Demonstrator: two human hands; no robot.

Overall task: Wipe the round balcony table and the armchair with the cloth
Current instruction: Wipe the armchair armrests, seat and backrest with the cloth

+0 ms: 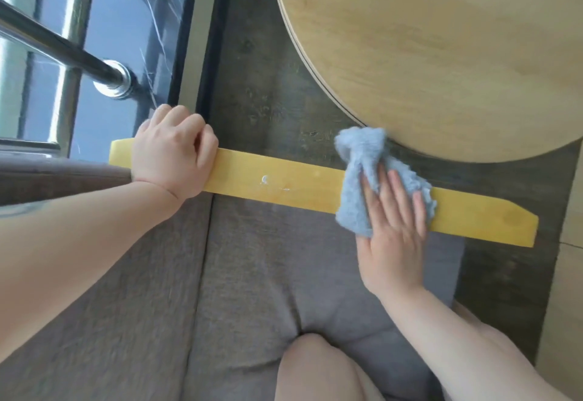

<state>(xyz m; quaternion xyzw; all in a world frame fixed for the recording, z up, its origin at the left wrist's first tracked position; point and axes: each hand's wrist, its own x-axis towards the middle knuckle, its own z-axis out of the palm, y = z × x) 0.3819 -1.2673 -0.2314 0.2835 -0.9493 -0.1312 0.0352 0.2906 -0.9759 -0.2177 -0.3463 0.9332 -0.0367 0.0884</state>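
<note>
**Cloth on the armrest, round surface waiting beside it**

The armchair (252,274) fills the lower view: grey fabric cushions, soft and yielding, with a stiff yellow wooden armrest (284,184) running across the middle. Beyond it stands the round balcony surface (441,38), pale wood with a thin dark edge band, hard and smooth, so a cloth should glide over it easily. Dark plank flooring (268,85) lies between the two, and at the left a glass pane with a polished metal railing (63,50) closes off the balcony.

The left hand (173,154) has its fingers curled over the far edge of the armrest near its left end, gripping it, probably to steady the body. The right hand (394,233) lies flat with fingers straight and spread, pressing the cloth (359,161) onto the armrest toward its right end.

The cloth is light blue, fluffy and limp; its bunched upper end appears to reach the rim of the round surface. It weighs little and crumples freely, so a flat palm on top suits it best. Small pale specks (265,180) mark the armrest's middle, likely the next stretch to rub.
</note>
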